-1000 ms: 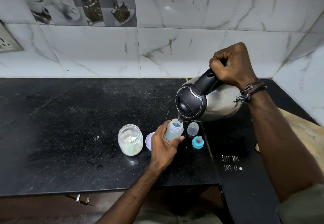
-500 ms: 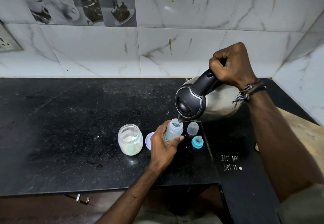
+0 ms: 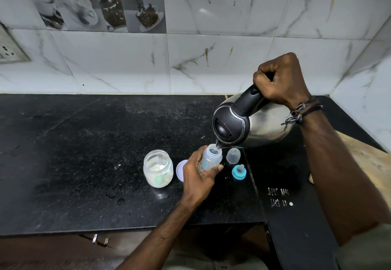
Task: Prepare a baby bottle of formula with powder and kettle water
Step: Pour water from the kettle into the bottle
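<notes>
My left hand (image 3: 197, 172) grips a small clear baby bottle (image 3: 211, 157), uncapped and upright on the black counter (image 3: 84, 153). My right hand (image 3: 279, 81) is clenched on the black handle of a steel kettle (image 3: 249, 121), tilted with its spout just over the bottle's mouth; a thin stream of water runs in. An open glass jar (image 3: 157, 168) of white powder stands left of the bottle, and its pale lid (image 3: 180, 170) lies between them, partly behind my hand. The teal nipple ring (image 3: 239, 172) and clear bottle cap (image 3: 233, 155) rest to the right.
Marble wall tiles close the back and right sides. A power socket (image 3: 8, 51) sits on the wall at far left. A wooden board (image 3: 368, 164) lies at the right edge. A drawer handle (image 3: 99, 241) shows below the counter's front edge.
Both hands, the bottle and the kettle hold nearly the same pose across the frames; the kettle stays tipped over the bottle.
</notes>
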`<state>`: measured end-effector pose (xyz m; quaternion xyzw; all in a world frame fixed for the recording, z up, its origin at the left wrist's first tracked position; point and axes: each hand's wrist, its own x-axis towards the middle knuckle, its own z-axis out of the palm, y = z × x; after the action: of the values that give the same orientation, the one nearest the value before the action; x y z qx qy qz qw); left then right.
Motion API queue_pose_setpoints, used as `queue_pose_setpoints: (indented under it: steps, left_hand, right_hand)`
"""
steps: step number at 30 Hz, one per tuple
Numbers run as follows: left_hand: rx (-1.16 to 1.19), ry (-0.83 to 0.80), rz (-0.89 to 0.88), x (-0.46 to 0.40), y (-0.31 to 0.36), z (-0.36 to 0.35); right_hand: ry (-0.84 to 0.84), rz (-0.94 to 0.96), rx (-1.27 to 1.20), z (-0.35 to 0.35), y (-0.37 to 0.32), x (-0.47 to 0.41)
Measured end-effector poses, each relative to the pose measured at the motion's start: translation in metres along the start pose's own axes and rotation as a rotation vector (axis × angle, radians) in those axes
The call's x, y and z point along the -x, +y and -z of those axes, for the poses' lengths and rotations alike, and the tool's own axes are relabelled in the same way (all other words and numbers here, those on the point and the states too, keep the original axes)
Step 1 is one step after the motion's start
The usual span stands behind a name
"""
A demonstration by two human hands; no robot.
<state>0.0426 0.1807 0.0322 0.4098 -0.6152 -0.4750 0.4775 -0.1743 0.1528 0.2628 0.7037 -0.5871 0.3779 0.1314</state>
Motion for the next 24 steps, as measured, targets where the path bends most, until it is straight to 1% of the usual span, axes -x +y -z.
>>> queue_pose_setpoints:
  steps: [14,24]
  left_hand:
    - [-0.012,-0.01,0.0,0.0012,0.0007,0.0009]
    - [0.003,-0.024,-0.01,0.0012,-0.0002,0.0005]
  right_hand:
    - [-0.014,0.001,-0.001,0.0006,0.0002,0.0007]
    - [0.008,-0.047,-0.042,0.002,0.0056,0.0067]
